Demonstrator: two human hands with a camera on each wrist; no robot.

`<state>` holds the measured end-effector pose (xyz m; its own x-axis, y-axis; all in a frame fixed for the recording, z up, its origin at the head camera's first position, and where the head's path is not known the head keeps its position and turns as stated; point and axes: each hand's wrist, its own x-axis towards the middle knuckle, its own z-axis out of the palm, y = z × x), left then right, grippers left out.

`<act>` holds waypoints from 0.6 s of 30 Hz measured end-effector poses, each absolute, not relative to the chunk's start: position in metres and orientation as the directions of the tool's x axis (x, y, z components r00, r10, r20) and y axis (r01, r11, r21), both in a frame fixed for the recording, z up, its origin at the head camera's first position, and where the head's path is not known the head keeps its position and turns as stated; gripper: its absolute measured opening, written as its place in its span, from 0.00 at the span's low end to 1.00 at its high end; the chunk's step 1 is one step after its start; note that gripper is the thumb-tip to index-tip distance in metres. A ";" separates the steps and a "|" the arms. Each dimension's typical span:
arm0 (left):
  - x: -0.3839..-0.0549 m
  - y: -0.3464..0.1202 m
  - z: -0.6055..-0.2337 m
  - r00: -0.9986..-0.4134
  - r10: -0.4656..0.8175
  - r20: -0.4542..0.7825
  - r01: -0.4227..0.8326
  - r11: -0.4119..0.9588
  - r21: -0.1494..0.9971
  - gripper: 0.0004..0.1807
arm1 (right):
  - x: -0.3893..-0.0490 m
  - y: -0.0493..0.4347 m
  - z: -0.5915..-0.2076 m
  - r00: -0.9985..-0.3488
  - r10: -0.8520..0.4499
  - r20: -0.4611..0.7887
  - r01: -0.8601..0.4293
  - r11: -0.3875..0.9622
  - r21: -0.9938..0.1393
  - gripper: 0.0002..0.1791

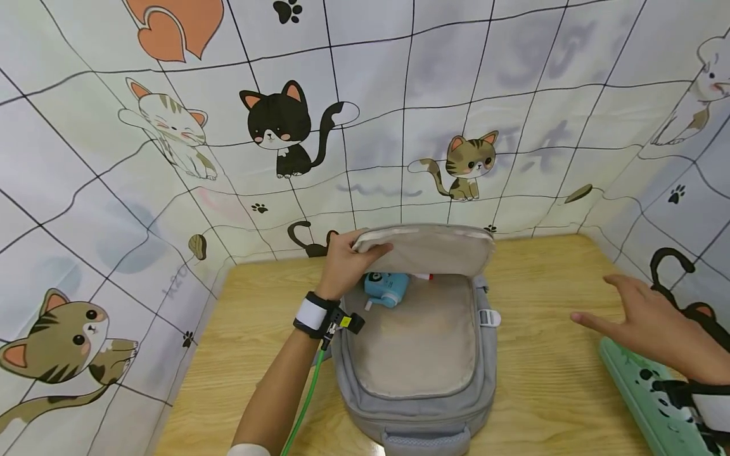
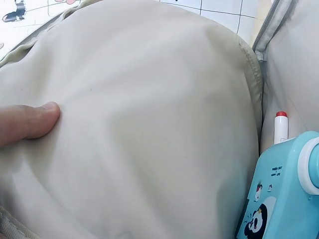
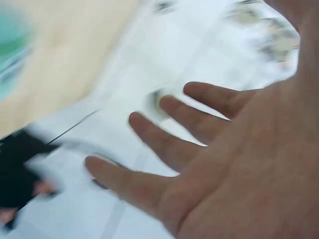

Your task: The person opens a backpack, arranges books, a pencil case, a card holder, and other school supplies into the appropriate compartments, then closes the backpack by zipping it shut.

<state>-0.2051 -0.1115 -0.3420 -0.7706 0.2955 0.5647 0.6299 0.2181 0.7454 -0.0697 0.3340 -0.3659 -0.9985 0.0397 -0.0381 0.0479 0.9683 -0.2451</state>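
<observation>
A grey backpack (image 1: 413, 342) lies on the table with its front flap (image 1: 439, 250) raised. My left hand (image 1: 348, 263) pinches the flap's upper edge, the thumb (image 2: 37, 121) against its beige lining. Inside the pocket, near the flap, sits a light-blue crank pencil sharpener (image 1: 388, 288) with a panda print. Beside it is a white pen-like stick (image 2: 281, 128) with a red tip, mostly hidden in the head view. My right hand (image 1: 656, 323) hovers with spread fingers above a green panda-printed case (image 1: 633, 373), holding nothing.
The wooden table (image 1: 274, 329) meets a wall covering (image 1: 376, 126) with cat drawings at the back and sides. A green cable (image 1: 308, 399) runs along the left forearm. A white buckle (image 1: 489, 318) sits on the backpack's right side.
</observation>
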 end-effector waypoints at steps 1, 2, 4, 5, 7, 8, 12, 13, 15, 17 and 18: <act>-0.203 -0.111 -0.339 -0.771 0.295 0.565 0.630 0.217 0.746 0.11 | -0.064 0.348 -0.380 -0.995 0.077 -0.059 0.089 0.969 -0.232 0.66; -0.199 -0.111 -0.336 -0.773 0.294 0.562 0.627 0.220 0.747 0.11 | -0.058 0.360 -0.393 -0.990 0.119 -0.079 0.134 0.967 -0.218 0.68; -0.192 -0.110 -0.329 -0.787 0.290 0.545 0.610 0.227 0.760 0.11 | -0.047 0.378 -0.417 -0.972 0.195 -0.134 0.218 0.958 -0.185 0.71; -0.188 -0.110 -0.325 -0.794 0.288 0.535 0.600 0.234 0.765 0.11 | -0.041 0.385 -0.429 -0.959 0.230 -0.164 0.257 0.951 -0.172 0.72; -0.181 -0.109 -0.320 -0.800 0.288 0.526 0.591 0.232 0.772 0.10 | -0.034 0.392 -0.447 -0.922 0.308 -0.233 0.347 0.926 -0.147 0.75; -0.181 -0.109 -0.320 -0.801 0.287 0.525 0.590 0.234 0.772 0.10 | -0.031 0.394 -0.453 -0.899 0.344 -0.272 0.388 0.912 -0.133 0.77; -0.189 -0.110 -0.329 -0.798 0.284 0.531 0.594 0.224 0.773 0.08 | -0.027 0.400 -0.470 -0.833 0.378 -0.403 0.435 0.899 -0.055 0.80; -0.192 -0.111 -0.332 -0.797 0.285 0.533 0.595 0.222 0.772 0.09 | -0.027 0.401 -0.472 -0.826 0.373 -0.423 0.431 0.901 -0.045 0.80; -0.198 -0.111 -0.338 -0.794 0.285 0.537 0.600 0.217 0.770 0.10 | -0.026 0.402 -0.474 -0.838 0.332 -0.433 0.394 0.917 -0.059 0.80; -0.203 -0.112 -0.341 -0.787 0.286 0.546 0.608 0.215 0.764 0.11 | -0.026 0.403 -0.474 -0.858 0.290 -0.423 0.358 0.929 -0.090 0.79; -0.205 -0.112 -0.342 -0.785 0.285 0.551 0.612 0.214 0.761 0.11 | -0.026 0.404 -0.474 -0.867 0.271 -0.417 0.344 0.933 -0.108 0.78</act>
